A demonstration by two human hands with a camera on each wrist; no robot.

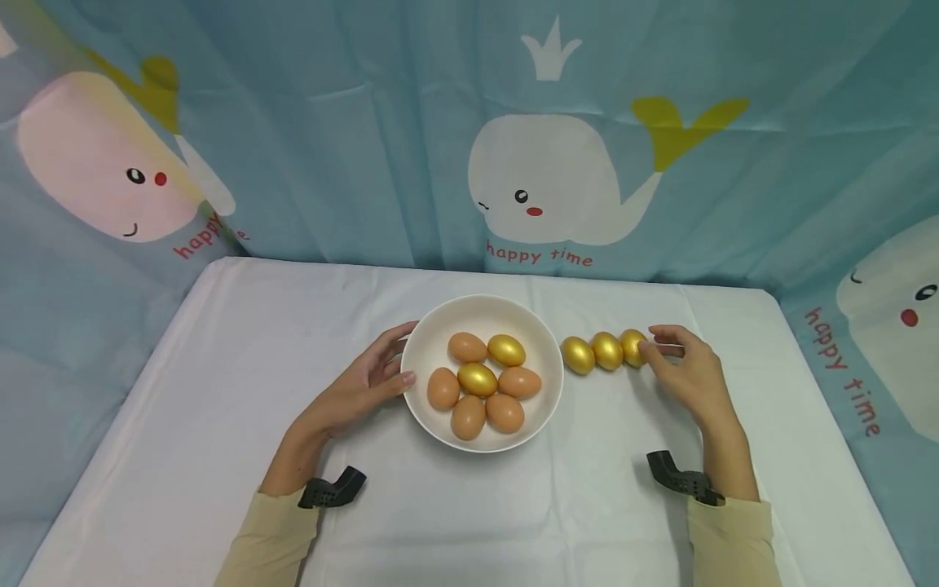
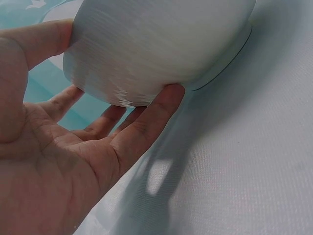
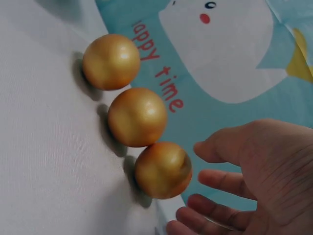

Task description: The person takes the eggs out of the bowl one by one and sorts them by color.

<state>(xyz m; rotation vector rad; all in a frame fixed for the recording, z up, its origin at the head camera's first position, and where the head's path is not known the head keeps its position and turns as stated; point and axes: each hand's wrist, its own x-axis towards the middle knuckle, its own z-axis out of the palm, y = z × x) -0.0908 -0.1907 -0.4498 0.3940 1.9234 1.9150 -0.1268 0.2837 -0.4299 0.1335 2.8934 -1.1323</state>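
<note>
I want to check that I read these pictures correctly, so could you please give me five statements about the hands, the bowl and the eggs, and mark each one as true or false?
1. The left hand touches the white bowl. True.
2. Four golden eggs lie inside the bowl. False: only two golden eggs lie in it.
3. The bowl holds five brown eggs. True.
4. In the head view, the row of golden eggs lies to the left of the bowl. False: these three lie to its right.
5. The right hand is nearest to the rightmost egg of that row. True.
</note>
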